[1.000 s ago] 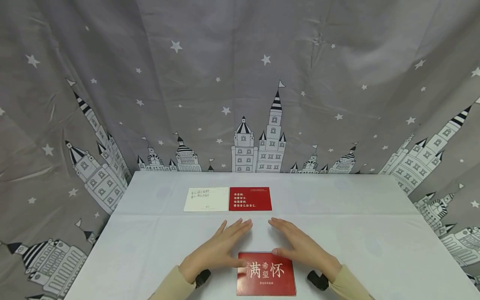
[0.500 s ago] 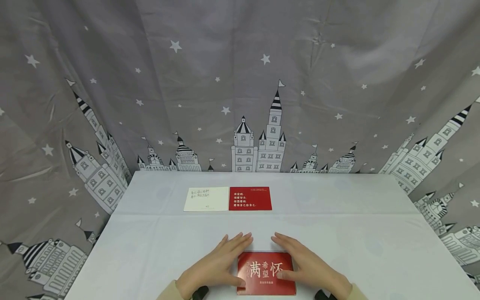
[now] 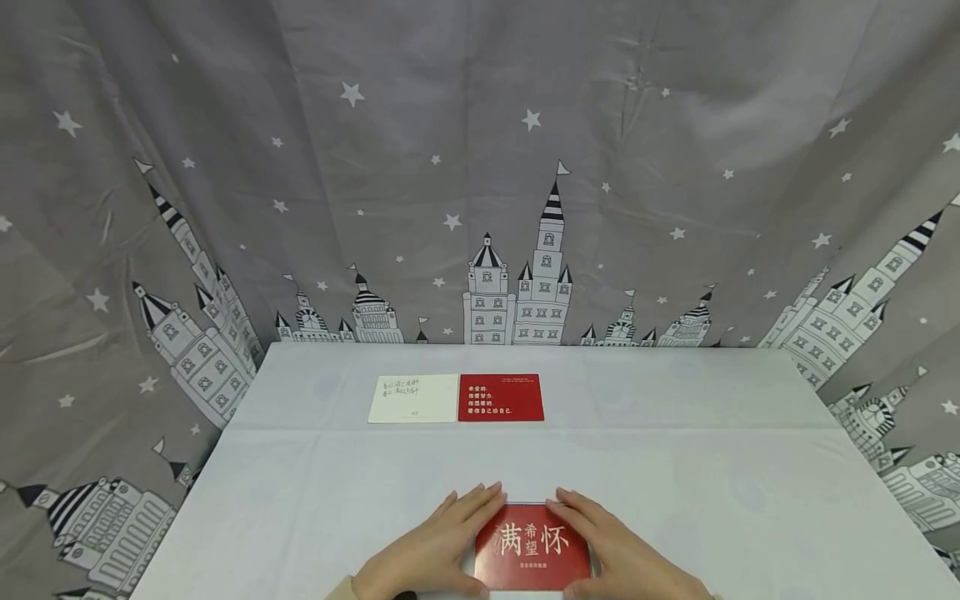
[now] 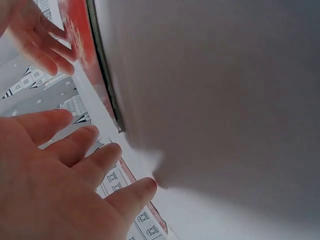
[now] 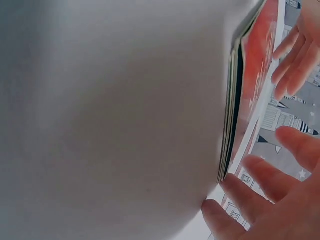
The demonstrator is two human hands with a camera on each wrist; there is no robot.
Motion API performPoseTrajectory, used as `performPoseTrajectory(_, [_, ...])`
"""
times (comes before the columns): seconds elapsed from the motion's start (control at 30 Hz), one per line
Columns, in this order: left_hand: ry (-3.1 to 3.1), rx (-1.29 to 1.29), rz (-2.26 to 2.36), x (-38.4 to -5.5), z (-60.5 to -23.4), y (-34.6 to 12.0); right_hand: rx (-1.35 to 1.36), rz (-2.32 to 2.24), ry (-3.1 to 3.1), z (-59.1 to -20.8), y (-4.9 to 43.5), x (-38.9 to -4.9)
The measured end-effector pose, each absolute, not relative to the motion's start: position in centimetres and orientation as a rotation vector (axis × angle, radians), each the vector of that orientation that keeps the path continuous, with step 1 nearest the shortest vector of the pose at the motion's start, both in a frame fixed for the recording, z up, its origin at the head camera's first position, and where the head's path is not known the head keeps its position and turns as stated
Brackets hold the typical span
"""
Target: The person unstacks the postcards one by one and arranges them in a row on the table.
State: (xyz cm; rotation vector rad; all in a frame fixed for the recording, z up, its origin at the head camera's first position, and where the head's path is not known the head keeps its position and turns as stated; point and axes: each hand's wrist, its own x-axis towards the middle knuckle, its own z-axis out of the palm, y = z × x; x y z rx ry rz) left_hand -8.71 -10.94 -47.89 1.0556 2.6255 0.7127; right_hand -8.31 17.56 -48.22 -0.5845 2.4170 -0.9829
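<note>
Chinese characters we can read
At lower centre, 满, 希望 and 怀 stand on the red-topped stack (image 3: 532, 550); just below mid-frame, 亲爱的, 你要努力, 你想要的, 要你自己给自己 on the red card (image 3: 501, 397); handwriting on the white card (image 3: 412, 400) defeats us.

Left hand (image 3: 431, 546), one: palm turned inward; fingers (image 4: 100, 162) extended, slightly bent and spread at the tips, angled forward toward the midline; left thumb (image 3: 467, 582) set apart, nearer the body. Right hand (image 3: 621, 552), one: near mirror of the left; right fingers (image 5: 252, 200) extended and spread, right thumb (image 3: 588, 587) pointing inward. Hands well apart, neither touching the other. Left sleeve (image 3: 342, 590), beige: cuff edge only, at the left wrist.
</note>
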Motion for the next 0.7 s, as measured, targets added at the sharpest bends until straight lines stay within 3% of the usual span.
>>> performPoseTrajectory(0.7, [2.643,0.976,0.678,-7.78,-48.40,-10.39,-0.574,-0.894,2.476,-48.35,17.30,-7.70])
